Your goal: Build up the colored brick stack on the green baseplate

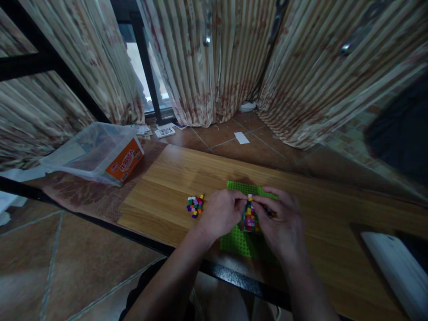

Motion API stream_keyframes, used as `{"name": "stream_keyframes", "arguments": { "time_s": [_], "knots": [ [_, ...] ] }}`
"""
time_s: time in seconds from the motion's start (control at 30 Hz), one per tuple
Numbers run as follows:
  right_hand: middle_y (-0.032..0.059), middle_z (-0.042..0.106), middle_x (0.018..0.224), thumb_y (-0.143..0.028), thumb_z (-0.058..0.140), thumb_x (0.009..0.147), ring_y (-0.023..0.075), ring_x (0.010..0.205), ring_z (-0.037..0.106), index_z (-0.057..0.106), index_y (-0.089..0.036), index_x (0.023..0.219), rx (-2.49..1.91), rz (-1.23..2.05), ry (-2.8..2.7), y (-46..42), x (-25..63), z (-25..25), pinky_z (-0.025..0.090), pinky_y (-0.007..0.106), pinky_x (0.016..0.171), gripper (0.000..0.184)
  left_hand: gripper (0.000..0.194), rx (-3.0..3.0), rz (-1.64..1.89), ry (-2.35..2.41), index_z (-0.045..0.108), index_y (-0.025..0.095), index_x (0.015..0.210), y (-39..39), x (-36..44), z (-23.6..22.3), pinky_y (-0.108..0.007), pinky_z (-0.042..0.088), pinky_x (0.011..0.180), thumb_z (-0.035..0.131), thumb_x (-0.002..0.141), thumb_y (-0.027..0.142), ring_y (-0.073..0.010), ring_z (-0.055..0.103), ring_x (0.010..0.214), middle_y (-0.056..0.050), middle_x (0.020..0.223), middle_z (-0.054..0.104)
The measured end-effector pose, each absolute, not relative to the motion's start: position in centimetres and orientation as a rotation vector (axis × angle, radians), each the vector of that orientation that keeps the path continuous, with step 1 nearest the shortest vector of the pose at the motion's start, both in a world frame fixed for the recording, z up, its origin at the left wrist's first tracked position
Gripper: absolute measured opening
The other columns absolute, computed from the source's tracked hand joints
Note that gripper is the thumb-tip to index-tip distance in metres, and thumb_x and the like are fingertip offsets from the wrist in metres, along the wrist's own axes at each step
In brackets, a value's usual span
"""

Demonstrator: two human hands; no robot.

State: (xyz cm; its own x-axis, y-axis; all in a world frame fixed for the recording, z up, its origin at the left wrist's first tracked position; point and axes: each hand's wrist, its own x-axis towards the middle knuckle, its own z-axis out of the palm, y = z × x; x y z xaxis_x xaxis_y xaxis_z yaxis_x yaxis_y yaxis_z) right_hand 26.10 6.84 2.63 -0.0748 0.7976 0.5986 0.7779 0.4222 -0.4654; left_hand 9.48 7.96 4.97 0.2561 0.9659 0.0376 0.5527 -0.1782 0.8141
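A small stack of colourful toy bricks [250, 218], with red, yellow, pink and green pieces, stands on a green studded baseplate [239, 244]. My left hand [224, 210] is closed at the stack's upper left side, thumb and index finger pinched near its top. From the other side, my right hand [282, 218] grips the stack with its thumb and fingers bent. A tiny white and yellow brick [250, 197] shows at the top between the fingertips. Both hands hide parts of the stack. Left of my left hand lies a loose pile of small bricks [195, 205] in mixed colours.
The wooden tabletop [160, 200] has a black front edge. A clear plastic bin [96, 151] with an orange label stands at the left end. A white object [394, 267] lies at the right. Striped curtains [234, 67] hang behind, above a tiled floor [33, 249].
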Motion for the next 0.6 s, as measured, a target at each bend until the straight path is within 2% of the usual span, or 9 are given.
{"name": "stream_keyframes", "arguments": {
  "time_s": [0.13, 0.4, 0.6],
  "knots": [
    [0.0105, 0.069, 0.110, -0.029, 0.063, 0.092, 0.0272, 0.102, 0.059, 0.079, -0.021, 0.090, -1.319, -0.019, -1.874, 6.8, 26.1, 2.6, 0.050, 0.046, 0.088, 0.018, 0.027, 1.847, 0.738, 1.402, 0.077, 0.021, 0.090, 7.9, 9.5, 4.9, -0.024, 0.041, 0.060, 0.051, 0.092, 0.017, -0.0136, 0.063, 0.062, -0.001, 0.076, 0.074],
    [0.0097, 0.070, 0.109, -0.026, 0.058, 0.094, 0.0266, 0.099, 0.060, 0.078, -0.021, 0.098, -1.319, -0.017, -1.929, 6.4, 26.0, 2.4, 0.051, 0.047, 0.087, 0.020, 0.028, 1.960, 0.645, 1.500, 0.075, 0.020, 0.085, 7.6, 10.1, 5.4, -0.026, 0.048, 0.072, 0.048, 0.095, 0.018, -0.0183, 0.070, 0.079, -0.005, 0.084, 0.075],
    [0.0093, 0.071, 0.106, -0.022, 0.055, 0.094, 0.0260, 0.097, 0.061, 0.077, -0.022, 0.100, -1.314, 0.012, -1.935, 6.1, 25.8, 2.3, 0.052, 0.047, 0.086, 0.023, 0.028, 2.158, 0.542, 1.625, 0.070, 0.017, 0.085, 7.1, 10.9, 5.1, -0.030, 0.050, 0.071, 0.043, 0.095, 0.016, -0.0225, 0.069, 0.078, -0.009, 0.083, 0.073]
  ]
}}
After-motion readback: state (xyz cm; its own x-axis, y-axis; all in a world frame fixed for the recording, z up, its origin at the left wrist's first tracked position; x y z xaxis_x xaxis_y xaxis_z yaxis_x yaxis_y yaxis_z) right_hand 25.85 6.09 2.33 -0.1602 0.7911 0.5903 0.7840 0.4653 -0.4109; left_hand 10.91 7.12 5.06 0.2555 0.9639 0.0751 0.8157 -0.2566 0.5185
